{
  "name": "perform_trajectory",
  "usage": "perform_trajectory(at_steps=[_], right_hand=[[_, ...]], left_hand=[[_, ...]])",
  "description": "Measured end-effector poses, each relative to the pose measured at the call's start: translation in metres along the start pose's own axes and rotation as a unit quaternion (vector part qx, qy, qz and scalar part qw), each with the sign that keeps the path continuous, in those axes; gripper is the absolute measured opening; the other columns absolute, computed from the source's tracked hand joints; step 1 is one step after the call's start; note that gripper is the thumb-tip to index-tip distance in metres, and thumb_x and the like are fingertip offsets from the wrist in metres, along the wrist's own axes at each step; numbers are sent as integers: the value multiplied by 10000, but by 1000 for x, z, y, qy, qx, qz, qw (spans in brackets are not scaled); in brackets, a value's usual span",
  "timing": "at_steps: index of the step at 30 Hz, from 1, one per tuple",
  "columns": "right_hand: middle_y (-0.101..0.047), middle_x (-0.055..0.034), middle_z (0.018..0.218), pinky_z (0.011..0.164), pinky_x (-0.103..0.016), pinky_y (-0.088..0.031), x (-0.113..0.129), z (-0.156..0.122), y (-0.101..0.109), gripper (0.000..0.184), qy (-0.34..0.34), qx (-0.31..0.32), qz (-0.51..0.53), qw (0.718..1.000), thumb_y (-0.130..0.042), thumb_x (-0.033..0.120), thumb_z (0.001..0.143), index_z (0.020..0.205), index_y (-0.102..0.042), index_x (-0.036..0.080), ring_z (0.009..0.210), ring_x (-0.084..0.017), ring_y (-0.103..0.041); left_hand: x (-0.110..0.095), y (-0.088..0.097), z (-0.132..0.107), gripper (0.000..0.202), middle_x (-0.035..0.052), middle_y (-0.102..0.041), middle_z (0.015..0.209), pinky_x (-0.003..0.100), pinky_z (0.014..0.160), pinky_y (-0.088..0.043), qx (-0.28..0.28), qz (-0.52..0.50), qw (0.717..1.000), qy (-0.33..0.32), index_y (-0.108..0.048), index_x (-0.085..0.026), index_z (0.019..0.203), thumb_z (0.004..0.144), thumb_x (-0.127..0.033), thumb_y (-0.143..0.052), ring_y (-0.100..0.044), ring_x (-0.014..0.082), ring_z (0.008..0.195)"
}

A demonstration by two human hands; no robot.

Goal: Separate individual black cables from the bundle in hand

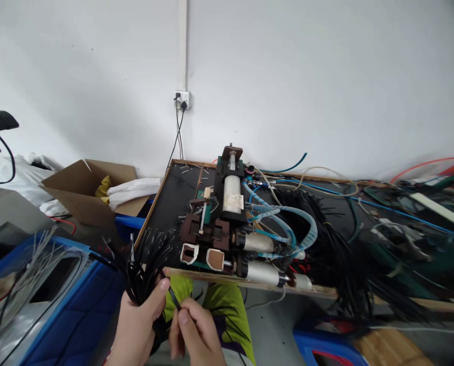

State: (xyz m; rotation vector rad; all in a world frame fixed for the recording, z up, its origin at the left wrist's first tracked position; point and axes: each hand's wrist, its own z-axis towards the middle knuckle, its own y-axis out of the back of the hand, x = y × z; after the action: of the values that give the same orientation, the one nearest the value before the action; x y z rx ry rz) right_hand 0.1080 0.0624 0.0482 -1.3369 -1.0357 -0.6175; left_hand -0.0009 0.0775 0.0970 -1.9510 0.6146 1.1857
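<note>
My left hand (141, 320) is closed around a bundle of thin black cables (145, 277), whose ends fan out above it over the table's front left corner. Between the thumb and fingers of my right hand (197, 328), one black cable (173, 296) is pinched, stretching up toward my left thumb. Just beyond my hands stands a pneumatic machine (232, 195) with brown jaw blocks (190, 229) and metal cylinders (263, 273). Two pale-edged pads (215, 259) sit at its front. My fingers partly hide the cables.
More black cables (337, 254) lie heaped right of the machine, beside blue air hoses (303, 218). To the left are a blue crate (93, 300) with pale wires and an open cardboard box (74, 188). A blue stool (326, 345) is below right. The table has a wooden rim (160, 195).
</note>
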Motion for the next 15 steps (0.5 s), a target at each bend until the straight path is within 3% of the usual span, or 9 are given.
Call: perform_trajectory(at_steps=[3,5,9,15], right_hand=[[-449,85,458,458,-236,-207,4,12,-1,445,-2,-15,151,988,-740,623,887,751,-623,216,406,-84,-235],[-386,111,452,466,-229,-231,7,22,-4,400,8,-22,246,969,-775,566,884,756,-616,222,421,-81,-174],[-360,122,438,441,-213,-237,6,36,-10,315,-23,-17,337,941,-842,447,854,765,-640,222,427,-86,-127],[-374,118,416,432,-211,-257,2,39,-15,313,-52,-2,365,929,-824,426,870,739,-635,214,412,-87,-122]], left_hand=[[-1,2,6,536,-109,-385,500,189,418,-248,21,-16,1000,-11,-711,-148,1038,637,-421,-938,-297,67,440],[-1,4,9,567,-109,-389,500,191,421,-244,22,-20,999,-22,-699,-154,1104,665,-432,-925,-300,71,442],[3,7,13,444,-86,-440,503,194,418,-260,10,-6,999,-30,-677,-171,893,660,-454,-927,-330,72,447],[5,7,12,461,-79,-420,473,214,422,-296,17,5,1000,-9,-563,-197,691,643,-466,-934,-348,84,445]])
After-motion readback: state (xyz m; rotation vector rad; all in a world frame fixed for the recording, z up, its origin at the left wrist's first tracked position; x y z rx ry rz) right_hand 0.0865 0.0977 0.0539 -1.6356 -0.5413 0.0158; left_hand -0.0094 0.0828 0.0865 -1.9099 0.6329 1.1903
